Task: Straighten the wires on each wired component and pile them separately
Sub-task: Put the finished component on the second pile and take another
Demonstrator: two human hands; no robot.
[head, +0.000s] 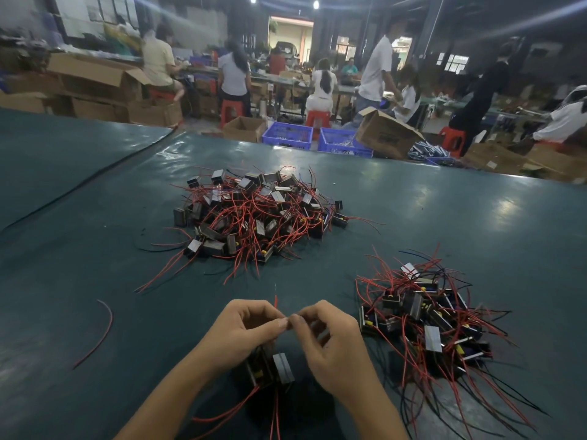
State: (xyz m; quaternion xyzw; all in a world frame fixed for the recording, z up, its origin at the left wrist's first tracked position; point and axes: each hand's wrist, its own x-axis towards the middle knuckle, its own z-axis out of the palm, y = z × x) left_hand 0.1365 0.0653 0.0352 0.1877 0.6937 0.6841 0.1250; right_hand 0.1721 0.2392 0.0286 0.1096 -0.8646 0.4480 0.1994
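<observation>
A small dark wired component (273,369) with red wires hangs between my hands near the front of the green table (95,249). My left hand (241,328) grips the component and pinches a red wire (275,301) that sticks up. My right hand (330,341) pinches the same wire, its fingertips meeting the left hand's. A large tangled heap of wired components (254,214) lies in the middle of the table. A second, smaller pile of components (428,322) with red and black wires lies to the right of my hands.
One loose red wire (101,331) lies on the table at the left, a thin black cable (79,188) runs across the far left. Beyond the table edge stand blue crates (287,134), cardboard boxes (386,133), red stools and several seated and standing people.
</observation>
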